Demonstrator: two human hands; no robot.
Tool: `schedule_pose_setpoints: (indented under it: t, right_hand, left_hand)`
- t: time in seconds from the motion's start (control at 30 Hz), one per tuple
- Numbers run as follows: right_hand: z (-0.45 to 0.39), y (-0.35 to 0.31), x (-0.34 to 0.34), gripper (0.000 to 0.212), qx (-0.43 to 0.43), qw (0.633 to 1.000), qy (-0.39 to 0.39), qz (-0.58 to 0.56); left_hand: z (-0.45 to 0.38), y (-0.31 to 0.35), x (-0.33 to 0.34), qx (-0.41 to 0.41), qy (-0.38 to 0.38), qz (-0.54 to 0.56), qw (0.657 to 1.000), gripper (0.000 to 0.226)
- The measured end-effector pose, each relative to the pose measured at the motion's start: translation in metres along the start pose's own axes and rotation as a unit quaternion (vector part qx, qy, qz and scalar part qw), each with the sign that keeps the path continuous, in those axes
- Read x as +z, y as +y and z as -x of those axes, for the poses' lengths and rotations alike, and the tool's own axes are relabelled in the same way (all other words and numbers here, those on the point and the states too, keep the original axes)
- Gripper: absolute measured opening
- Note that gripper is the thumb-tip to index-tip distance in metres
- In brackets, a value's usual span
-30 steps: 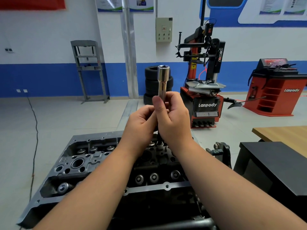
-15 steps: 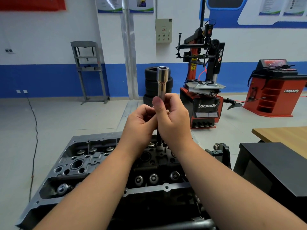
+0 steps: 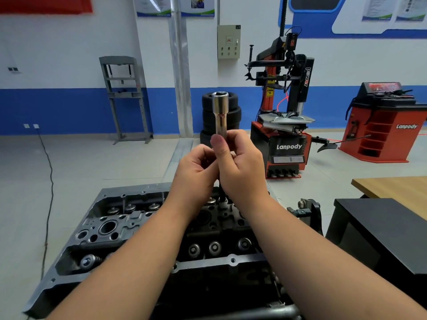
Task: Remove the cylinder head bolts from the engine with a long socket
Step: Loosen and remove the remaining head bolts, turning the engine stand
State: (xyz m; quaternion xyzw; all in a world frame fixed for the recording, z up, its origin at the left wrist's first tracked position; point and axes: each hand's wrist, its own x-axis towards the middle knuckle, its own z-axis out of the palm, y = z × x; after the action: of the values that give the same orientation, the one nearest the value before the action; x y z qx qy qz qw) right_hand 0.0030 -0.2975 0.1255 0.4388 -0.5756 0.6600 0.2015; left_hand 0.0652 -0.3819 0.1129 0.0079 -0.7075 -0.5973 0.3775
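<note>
A long chrome socket (image 3: 220, 112) stands upright above the engine, its open end on top. My right hand (image 3: 240, 167) grips its lower part, thumb up along the shaft. My left hand (image 3: 196, 172) curls around the same lower part from the left; what lies under the fingers is hidden. A dark shaft (image 3: 222, 195) runs down from the hands toward the cylinder head (image 3: 111, 229), a grey casting with valve springs and round bores that fills the lower middle of the view. Both forearms cross over it.
A black cabinet (image 3: 379, 232) and a wooden tabletop (image 3: 397, 188) stand at the right. Behind are a red and black tyre changer (image 3: 286, 139), a stack of tyres (image 3: 233, 112), a red wheel balancer (image 3: 383, 125) and a grey press frame (image 3: 124, 98). A cable (image 3: 49, 181) lies on the floor at left.
The socket and both hands have sunk slightly and the fingers have shifted a little around its lower part. The engine has not moved.
</note>
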Motion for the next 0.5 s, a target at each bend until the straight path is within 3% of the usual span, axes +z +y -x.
schedule_pose_setpoints:
  t: [0.17,0.33,0.5]
  right_hand:
    - [-0.0017,0.0028,-0.0004,0.037,0.025,1.0,-0.003,-0.015]
    - [-0.0014,0.0,-0.0014,0.009,0.028,0.999,-0.006,-0.023]
    - [-0.0014,0.0008,-0.001,0.009,0.017,1.0,0.004,-0.019]
  left_hand:
    - [0.0036,0.0044,0.0044,-0.038,-0.062,0.044,0.996,0.031]
    - [0.0013,0.0019,0.0014,-0.004,-0.039,0.01,0.999,0.02]
    - [-0.0003,-0.0011,0.0006,-0.009,-0.025,0.016,1.0,0.012]
